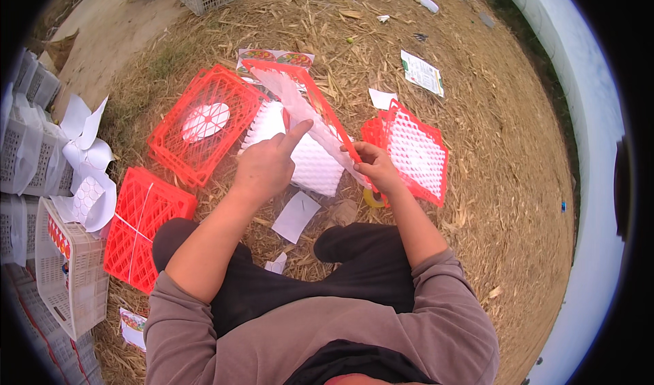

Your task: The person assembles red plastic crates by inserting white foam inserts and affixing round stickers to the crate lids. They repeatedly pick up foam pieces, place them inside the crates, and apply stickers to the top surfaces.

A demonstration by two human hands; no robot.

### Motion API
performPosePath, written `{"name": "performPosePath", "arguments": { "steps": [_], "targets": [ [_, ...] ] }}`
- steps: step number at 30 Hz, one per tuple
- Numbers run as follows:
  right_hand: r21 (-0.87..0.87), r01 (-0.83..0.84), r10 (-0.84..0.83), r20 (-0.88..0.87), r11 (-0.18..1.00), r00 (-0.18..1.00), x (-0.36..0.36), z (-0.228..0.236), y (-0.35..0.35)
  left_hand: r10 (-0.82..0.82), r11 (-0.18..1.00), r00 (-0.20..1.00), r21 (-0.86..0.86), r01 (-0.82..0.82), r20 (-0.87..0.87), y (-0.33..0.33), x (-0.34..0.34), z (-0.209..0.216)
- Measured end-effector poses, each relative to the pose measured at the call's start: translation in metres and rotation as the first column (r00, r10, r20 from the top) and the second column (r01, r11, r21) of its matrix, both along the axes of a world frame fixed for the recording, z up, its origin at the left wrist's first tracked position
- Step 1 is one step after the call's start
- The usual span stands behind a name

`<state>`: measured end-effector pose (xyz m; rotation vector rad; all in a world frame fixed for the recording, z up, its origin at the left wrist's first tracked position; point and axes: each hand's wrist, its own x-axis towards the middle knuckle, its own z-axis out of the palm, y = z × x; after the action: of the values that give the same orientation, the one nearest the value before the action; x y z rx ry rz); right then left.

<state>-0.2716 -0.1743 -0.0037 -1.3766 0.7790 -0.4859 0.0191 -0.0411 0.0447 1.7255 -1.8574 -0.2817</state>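
Note:
In front of me a red plastic panel [325, 106] is tilted up on edge, a white foam liner [289, 95] along its inner side. My right hand [378, 167] grips the panel's near right edge, with the thumb and fingers around it. My left hand [269, 164] is at the liner, index finger stretched out against it; its other fingers are partly hidden. Beneath and behind the hands lies a white bumpy foam sheet [317, 164]. To the right, another red panel [441, 170] carries a white bumpy sheet [412, 147].
At the left are a red lattice crate [180, 160] and a tied stack of red panels [139, 249]. Beyond them stand a white crate [85, 283] and stacked grey crates [44, 150]. A yellow tape roll [372, 198] and a paper sheet [296, 217] lie on the straw-covered ground.

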Motion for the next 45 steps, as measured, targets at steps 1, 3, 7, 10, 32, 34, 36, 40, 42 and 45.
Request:
{"name": "performPosePath", "arguments": {
  "steps": [1, 3, 7, 10, 32, 34, 36, 40, 42, 45],
  "targets": [
    [0.000, -0.010, 0.010, 0.029, 1.000, 1.000, 0.002, 0.001, 0.000, 0.014, 0.999, 1.000, -0.040, -0.015, -0.025, -0.001, 0.002, -0.001],
    [-0.007, -0.010, 0.011, 0.030, 1.000, 0.999, 0.005, 0.002, 0.001, 0.037, 0.994, 0.997, -0.097, -0.043, -0.068, -0.003, 0.004, -0.003],
    [-0.008, -0.030, 0.030, 0.051, 1.000, 0.998, 0.008, 0.001, 0.003, 0.041, 0.993, 0.993, -0.106, -0.052, -0.106, -0.004, 0.006, -0.003],
    [-0.004, -0.034, 0.034, 0.049, 0.999, 0.998, 0.010, 0.001, 0.007, 0.020, 0.991, 0.993, -0.129, -0.035, -0.117, -0.003, 0.006, -0.002],
    [0.039, 0.079, -0.078, -0.023, 0.996, 0.997, 0.014, -0.009, 0.005, 0.075, 0.982, 0.996, 0.168, -0.082, 0.049, -0.001, 0.020, -0.025],
    [0.082, 0.297, -0.299, 0.017, 0.951, 0.954, 0.011, -0.008, -0.001, 0.113, 0.979, 0.994, 0.168, -0.113, 0.006, 0.000, 0.024, -0.024],
    [0.165, 0.413, -0.436, 0.135, 0.895, 0.890, 0.005, -0.006, -0.014, 0.141, 0.975, 0.990, 0.173, -0.137, -0.008, 0.001, 0.029, -0.023],
    [0.272, 0.630, -0.685, 0.226, 0.727, 0.693, -0.040, -0.001, -0.051, 0.194, 0.962, 0.981, 0.195, -0.189, -0.007, 0.001, 0.037, -0.017],
    [0.310, 0.724, -0.788, 0.218, 0.616, 0.576, -0.077, 0.002, -0.075, 0.218, 0.966, 0.975, 0.156, -0.207, -0.054, -0.001, 0.040, -0.015],
    [0.377, 0.833, -0.905, 0.297, 0.405, 0.305, -0.141, 0.011, -0.098, 0.267, 0.948, 0.963, 0.188, -0.256, -0.034, -0.002, 0.042, -0.013]
  ]
}}
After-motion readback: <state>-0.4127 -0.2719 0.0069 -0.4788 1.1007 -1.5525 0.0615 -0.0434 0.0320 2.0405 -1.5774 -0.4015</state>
